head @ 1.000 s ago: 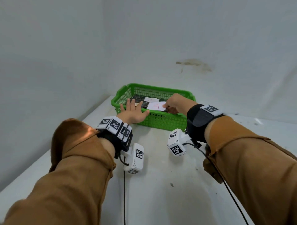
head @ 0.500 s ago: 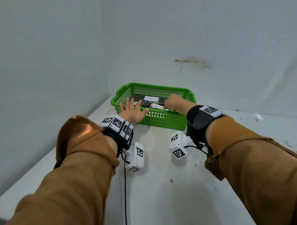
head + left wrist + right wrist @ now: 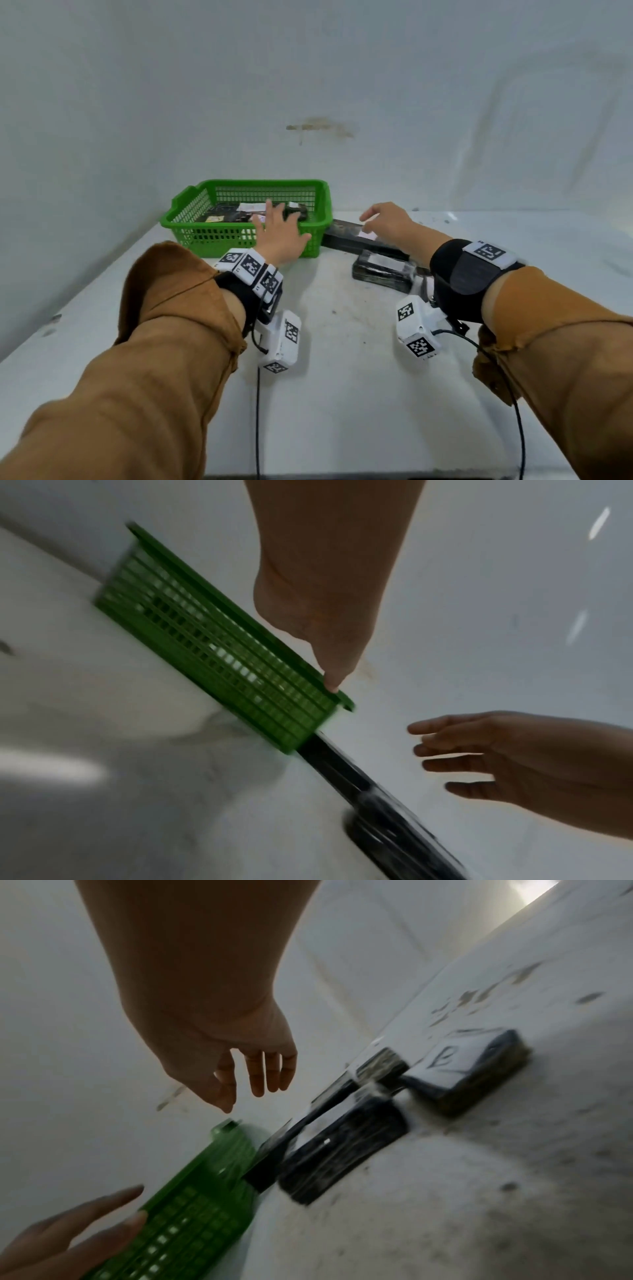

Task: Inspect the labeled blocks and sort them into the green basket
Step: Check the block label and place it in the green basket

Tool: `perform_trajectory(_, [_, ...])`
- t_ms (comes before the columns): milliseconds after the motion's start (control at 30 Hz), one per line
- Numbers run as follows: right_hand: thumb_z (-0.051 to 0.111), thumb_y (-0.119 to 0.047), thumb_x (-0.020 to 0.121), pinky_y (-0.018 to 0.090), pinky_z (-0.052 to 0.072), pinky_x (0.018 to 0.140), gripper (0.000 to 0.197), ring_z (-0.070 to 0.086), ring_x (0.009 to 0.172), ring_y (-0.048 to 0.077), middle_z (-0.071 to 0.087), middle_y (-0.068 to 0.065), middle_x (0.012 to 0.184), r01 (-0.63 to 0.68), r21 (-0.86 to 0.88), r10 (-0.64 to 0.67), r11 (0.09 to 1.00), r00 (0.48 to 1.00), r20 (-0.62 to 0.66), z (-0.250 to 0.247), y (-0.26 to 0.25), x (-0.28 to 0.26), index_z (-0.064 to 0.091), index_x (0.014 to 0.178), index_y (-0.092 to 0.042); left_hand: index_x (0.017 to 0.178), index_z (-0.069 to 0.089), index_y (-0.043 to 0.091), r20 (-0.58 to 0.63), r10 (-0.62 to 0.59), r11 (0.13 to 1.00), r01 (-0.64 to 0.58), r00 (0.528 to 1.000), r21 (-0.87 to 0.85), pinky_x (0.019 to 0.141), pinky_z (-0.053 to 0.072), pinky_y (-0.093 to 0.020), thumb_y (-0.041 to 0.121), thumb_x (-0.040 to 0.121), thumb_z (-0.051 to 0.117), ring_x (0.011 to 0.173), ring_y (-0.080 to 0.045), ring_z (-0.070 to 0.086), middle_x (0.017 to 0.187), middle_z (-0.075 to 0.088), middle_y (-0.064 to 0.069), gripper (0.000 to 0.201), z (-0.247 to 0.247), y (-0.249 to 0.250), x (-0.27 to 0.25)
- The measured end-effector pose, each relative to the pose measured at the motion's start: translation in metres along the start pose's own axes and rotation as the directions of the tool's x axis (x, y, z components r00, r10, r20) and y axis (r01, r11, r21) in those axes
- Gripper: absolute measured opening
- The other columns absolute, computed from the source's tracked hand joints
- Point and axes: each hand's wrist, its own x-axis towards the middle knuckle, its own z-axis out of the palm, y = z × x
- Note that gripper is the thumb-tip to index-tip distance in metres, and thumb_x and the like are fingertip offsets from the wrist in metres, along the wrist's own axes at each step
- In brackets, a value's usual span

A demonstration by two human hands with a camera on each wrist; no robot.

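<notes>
The green basket (image 3: 209, 236) stands at the table's back left and holds several dark blocks with white labels (image 3: 251, 207). My left hand (image 3: 279, 233) lies open and flat on the basket's near rim, and its thumb touches the rim (image 3: 330, 687). Just right of the basket lie a long dark block (image 3: 342, 236) and a shorter wrapped block (image 3: 380, 270). My right hand (image 3: 382, 219) hovers open over the long block and holds nothing (image 3: 246, 1074). In the right wrist view a third block (image 3: 469, 1066) shows a white label with a handwritten letter.
The white table (image 3: 342, 377) meets white walls behind and to the left of the basket. Wrist cameras and black cables hang under both forearms near the table's middle.
My right hand has let go of the labelled block in the basket and moved right, over the blocks on the table. My left hand stays on the basket's rim.
</notes>
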Motion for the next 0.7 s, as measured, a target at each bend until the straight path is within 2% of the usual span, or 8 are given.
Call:
perform_trajectory(67, [0.059, -0.003, 0.087, 0.025, 0.039, 0.076, 0.024, 0.053, 0.097, 0.020, 0.057, 0.007, 0.104, -0.045, -0.033, 0.045, 0.998, 0.999, -0.006, -0.014, 0.021, -0.011, 0.063, 0.110, -0.004, 0.147, 0.026, 0.019, 0.010, 0.100, 0.993, -0.100, 0.995, -0.062, 0.112, -0.010, -0.055, 0.042, 0.096, 0.043, 0.144, -0.030, -0.019, 0.159, 0.000, -0.010, 0.059, 0.008, 0.034, 0.000])
perform_trajectory(133, [0.057, -0.003, 0.088, 0.028, 0.044, 0.077, 0.024, 0.056, 0.094, 0.020, 0.059, 0.009, 0.109, -0.083, -0.100, 0.081, 0.992, 0.996, -0.025, -0.026, 0.039, -0.020, 0.063, 0.111, -0.005, 0.147, 0.027, 0.019, 0.038, 0.183, 0.978, -0.178, 0.982, -0.107, 0.113, -0.009, -0.053, 0.041, 0.096, 0.043, 0.145, -0.027, -0.017, 0.159, 0.003, -0.008, 0.058, 0.018, 0.064, -0.001])
perform_trajectory(200, [0.053, -0.003, 0.089, 0.033, 0.045, 0.095, 0.027, 0.055, 0.111, 0.025, 0.058, 0.011, 0.122, -0.120, -0.189, 0.113, 0.975, 0.993, -0.044, -0.035, 0.056, -0.027, 0.062, 0.114, -0.007, 0.147, 0.026, 0.020, 0.086, 0.253, 0.961, -0.239, 0.964, -0.139, 0.114, -0.008, -0.051, 0.042, 0.096, 0.042, 0.145, -0.025, -0.015, 0.159, 0.005, -0.006, 0.058, 0.031, 0.088, -0.003])
perform_trajectory(267, [0.057, -0.008, 0.089, 0.037, 0.040, 0.103, 0.031, 0.048, 0.120, 0.028, 0.052, 0.011, 0.131, -0.167, -0.287, 0.164, 0.943, 0.986, -0.033, -0.042, 0.073, -0.031, 0.059, 0.119, -0.011, 0.148, 0.023, 0.020, 0.142, 0.294, 0.948, -0.270, 0.945, -0.167, 0.114, -0.008, -0.050, 0.043, 0.097, 0.040, 0.145, -0.023, -0.016, 0.159, 0.005, -0.004, 0.058, 0.043, 0.107, -0.005])
perform_trajectory(400, [0.065, -0.022, 0.085, 0.043, 0.042, 0.102, 0.050, 0.042, 0.121, 0.035, 0.037, 0.015, 0.136, -0.281, -0.311, 0.298, 0.908, 0.955, 0.008, -0.047, 0.103, -0.031, 0.047, 0.132, -0.019, 0.151, 0.015, 0.015, 0.268, 0.297, 0.953, -0.265, 0.916, -0.148, 0.115, -0.004, -0.051, 0.045, 0.099, 0.032, 0.145, -0.024, -0.014, 0.160, 0.001, -0.003, 0.062, 0.059, 0.131, -0.007])
perform_trajectory(567, [0.066, -0.024, 0.085, 0.042, 0.038, 0.105, 0.071, 0.035, 0.129, 0.037, 0.026, 0.015, 0.146, -0.210, -0.356, 0.239, 0.910, 0.970, 0.038, -0.038, 0.118, -0.025, 0.030, 0.145, -0.018, 0.151, 0.002, 0.012, 0.380, 0.255, 0.964, -0.266, 0.889, -0.024, 0.116, -0.001, -0.049, 0.042, 0.101, 0.024, 0.146, -0.025, -0.012, 0.159, -0.009, -0.008, 0.062, 0.067, 0.135, -0.008])
perform_trajectory(700, [0.063, -0.028, 0.088, 0.042, 0.022, 0.113, 0.079, 0.014, 0.143, 0.037, 0.008, 0.013, 0.158, -0.101, -0.458, 0.169, 0.883, 0.979, 0.110, -0.031, 0.121, -0.015, 0.017, 0.151, -0.019, 0.151, -0.003, 0.012, 0.418, 0.237, 0.962, -0.272, 0.877, 0.025, 0.115, 0.000, -0.049, 0.042, 0.101, 0.026, 0.146, -0.026, -0.013, 0.158, -0.014, -0.010, 0.065, 0.064, 0.135, -0.008])
